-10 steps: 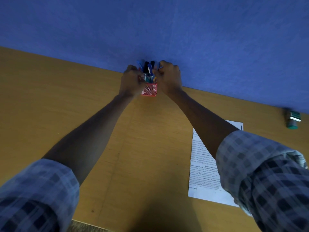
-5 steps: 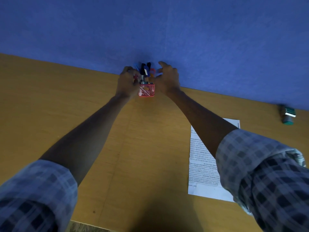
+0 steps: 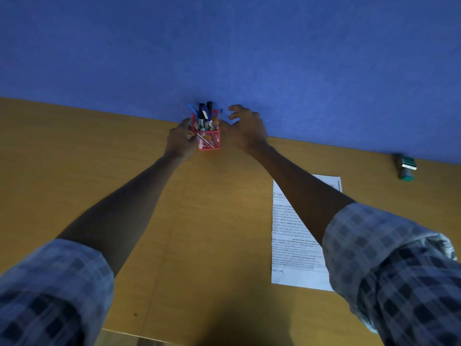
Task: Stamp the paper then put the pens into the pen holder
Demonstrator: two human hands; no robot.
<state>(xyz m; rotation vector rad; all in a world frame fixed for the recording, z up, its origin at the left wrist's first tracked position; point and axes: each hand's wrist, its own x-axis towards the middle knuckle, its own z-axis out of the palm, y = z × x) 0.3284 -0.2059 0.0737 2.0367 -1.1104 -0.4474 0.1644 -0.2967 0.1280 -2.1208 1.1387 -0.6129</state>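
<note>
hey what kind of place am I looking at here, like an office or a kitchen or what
Most likely an office or study desk. A wooden desk stands against a blue wall, with a red mesh pen holder full of pens, a printed sheet of paper and a green stamp on it.

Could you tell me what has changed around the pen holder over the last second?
Both hands have let go of the pens: the right hand has opened and drawn away from the pen holder, while the left hand has slid lower beside it. The pens, paper and stamp stayed put.
</note>
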